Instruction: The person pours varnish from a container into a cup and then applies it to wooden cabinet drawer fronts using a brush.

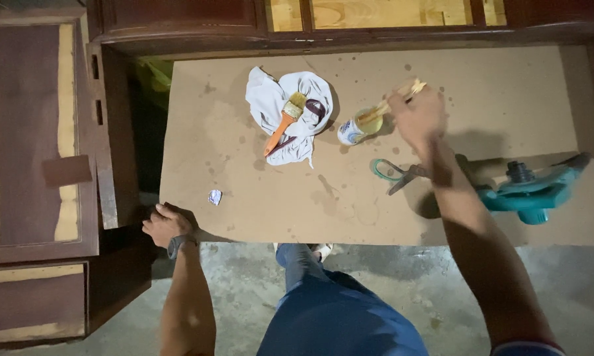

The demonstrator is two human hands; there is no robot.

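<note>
Over the can (355, 126), brush-gripping right hand (415, 117)

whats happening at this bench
A person leans over a brown board. The right hand holds a brush with its bristles dipped in a small tin. The left hand rests on the board's near corner. An orange-handled brush lies on a white rag; scissors and a teal power tool lie nearby.

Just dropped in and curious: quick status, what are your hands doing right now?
Right hand holds a brush dipped in the small can. Left hand rests on the board's edge. Scissors and a teal power tool lie under the right arm.
</note>
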